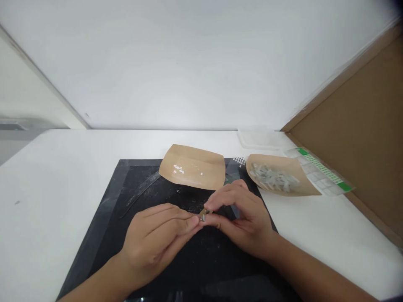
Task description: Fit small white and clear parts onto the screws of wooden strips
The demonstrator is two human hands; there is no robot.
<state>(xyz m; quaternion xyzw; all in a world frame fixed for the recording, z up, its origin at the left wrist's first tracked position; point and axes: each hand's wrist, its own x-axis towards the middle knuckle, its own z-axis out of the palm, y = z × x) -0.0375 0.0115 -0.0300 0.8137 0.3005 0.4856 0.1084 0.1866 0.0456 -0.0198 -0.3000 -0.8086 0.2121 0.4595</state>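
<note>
My left hand point(160, 235) and my right hand point(244, 214) meet over the black mat, fingertips nearly touching. Between the left thumb and fingers is pinched a small shiny grey piece point(203, 217). The fingers and thumb of my right hand close on a small thin brownish piece point(204, 212) right against it; too little of either shows to tell its kind. Just beyond the hands lies a brown paper tray point(195, 155) with several small white bits point(179, 168) on it.
The black mat point(107, 251) covers the middle of the white table point(56, 188). To the right, a second brown paper tray point(304, 182) holds a pile of translucent strips point(273, 178). Beside it lie a clear compartment case with a green label point(324, 167) and a clear lid point(258, 138).
</note>
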